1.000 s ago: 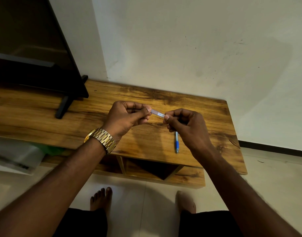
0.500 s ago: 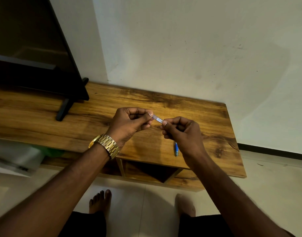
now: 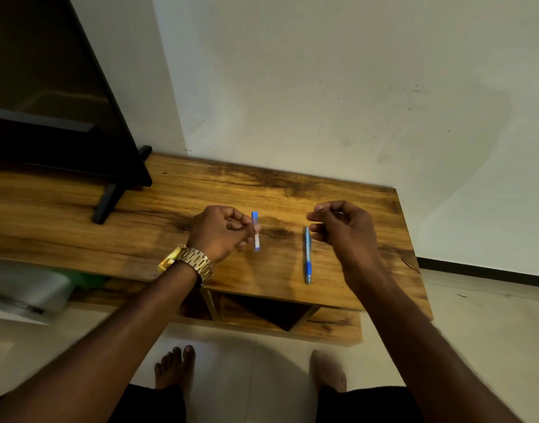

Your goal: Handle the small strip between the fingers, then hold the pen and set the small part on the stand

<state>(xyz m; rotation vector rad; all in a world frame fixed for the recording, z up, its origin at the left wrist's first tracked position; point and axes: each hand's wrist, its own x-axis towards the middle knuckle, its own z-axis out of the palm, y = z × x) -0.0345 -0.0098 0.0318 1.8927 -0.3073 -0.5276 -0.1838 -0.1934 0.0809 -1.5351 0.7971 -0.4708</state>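
The left hand (image 3: 220,232) pinches a small clear tube with a blue cap (image 3: 256,231), blurred, above the wooden TV stand (image 3: 176,239). The right hand (image 3: 343,228) has curled fingers; whether they pinch something is unclear. A blue pen (image 3: 307,256) lies between the hands.

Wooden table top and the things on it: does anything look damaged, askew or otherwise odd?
One thing: a dark crack-like mark near the right edge of the wooden table. The blue pen lies flat, and the left hand pinches a small blue-and-white stick, too blurred to identify. Nothing spilled.
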